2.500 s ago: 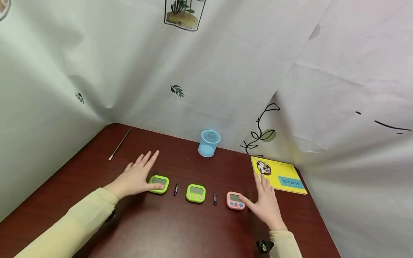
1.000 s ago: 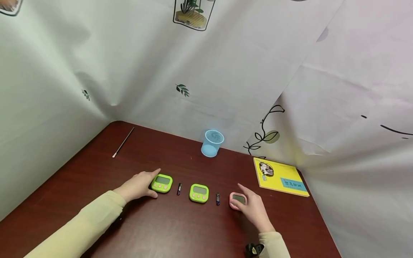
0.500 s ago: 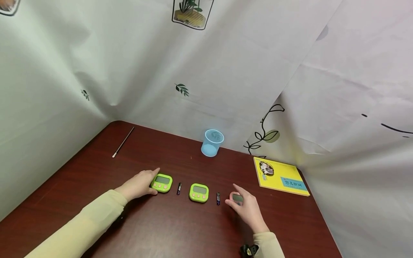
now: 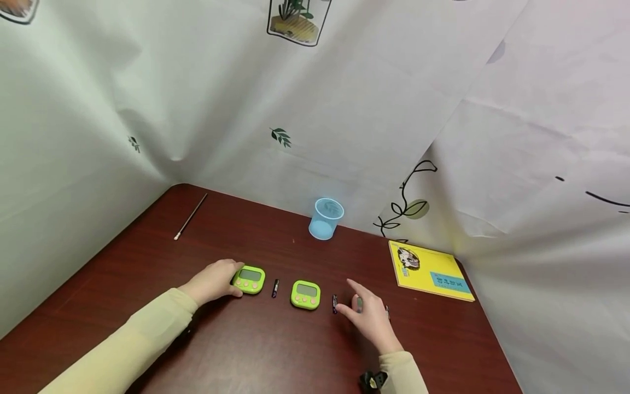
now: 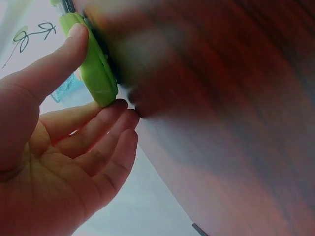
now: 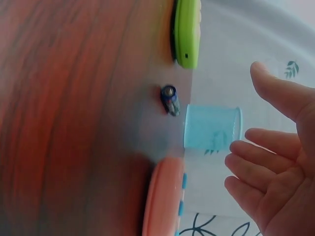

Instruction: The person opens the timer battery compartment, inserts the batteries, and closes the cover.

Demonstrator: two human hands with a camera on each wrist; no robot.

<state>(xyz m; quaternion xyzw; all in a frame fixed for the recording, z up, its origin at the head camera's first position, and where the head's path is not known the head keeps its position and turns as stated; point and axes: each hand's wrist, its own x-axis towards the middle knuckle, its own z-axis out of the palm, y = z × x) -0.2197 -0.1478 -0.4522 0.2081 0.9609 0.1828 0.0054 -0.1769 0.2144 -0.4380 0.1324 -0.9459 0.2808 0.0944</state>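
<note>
We see a dark red table [image 4: 256,350] set into a corner hung with white printed sheets [image 4: 344,109]. A yellow book [image 4: 432,272] lies flat near the right edge, and a pale blue cup [image 4: 325,219] stands upright at the back, well apart from the row in front. A thin stick [image 4: 190,216] lies at the far left.

Our left hand [image 4: 213,282] rests at the left end of that row. Its thumb and curled fingers pinch the left green timer [image 4: 249,279] by its edge, which we judge steadies it flat against the table. The left wrist view shows the thumb on one side and fingertips [image 5: 120,105] on the other.

Our right hand [image 4: 370,320] hovers with fingers spread and relaxed, holding nothing. It hangs over the pink timer [image 6: 165,196], which sits just beneath the palm, mostly hidden in the head view.

Between them lies the middle green timer [image 4: 305,294], untouched. Small batteries fill the gaps: one [image 4: 275,287] between the green timers, another [image 4: 334,303] just left of the pink one.
</note>
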